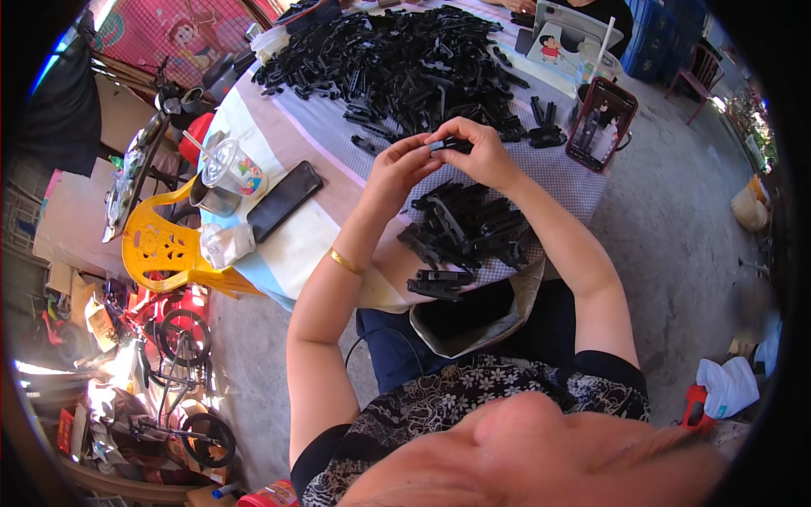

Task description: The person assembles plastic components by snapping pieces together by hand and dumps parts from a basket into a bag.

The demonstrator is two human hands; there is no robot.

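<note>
Your left hand point(400, 167) and right hand point(480, 156) pinch one black piece point(456, 145): close fingerwork, seemingly. Next likely calls for steady pressure.

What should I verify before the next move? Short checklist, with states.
1. Grip: left hand and right hand both have fingers on the black part: ok.
2. Part's fit and finish: fingers cover much of it: cannot tell.
3. Near pile: front pieces lie right at the table edge and could slip off: not ok.
4. Bag at the lap: mouth open: ok.
5. Bag contents: inside too dark: cannot tell.
6. Flat phone and left cup: both apart from the hands: ok.
</note>
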